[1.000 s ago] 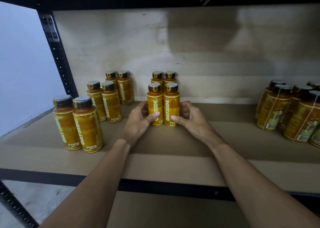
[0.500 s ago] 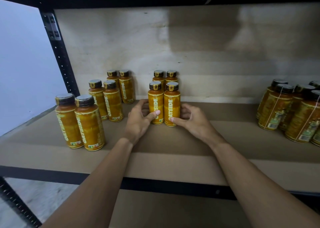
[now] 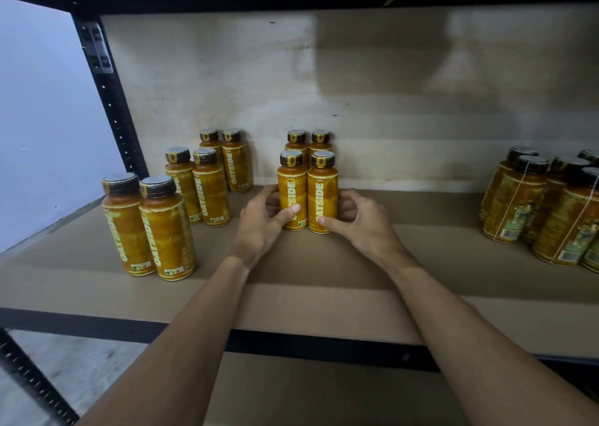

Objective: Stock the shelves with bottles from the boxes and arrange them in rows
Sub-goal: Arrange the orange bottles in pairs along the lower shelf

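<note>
Two orange bottles with black caps stand side by side in the middle of the brown shelf board. My left hand grips the left bottle low down, thumb across its front. My right hand grips the right bottle the same way. Right behind them, against the back panel, stands another pair of the same bottles. To the left, three more pairs form a double row running from the back panel toward the front.
A cluster of darker amber bottles with green labels fills the right end of the shelf. A black perforated upright frames the left side, and a black rail edges the front. A lower shelf board shows below.
Both hands have slid the front middle pair a little further back, closing it up against the pair behind. The grips are unchanged.
</note>
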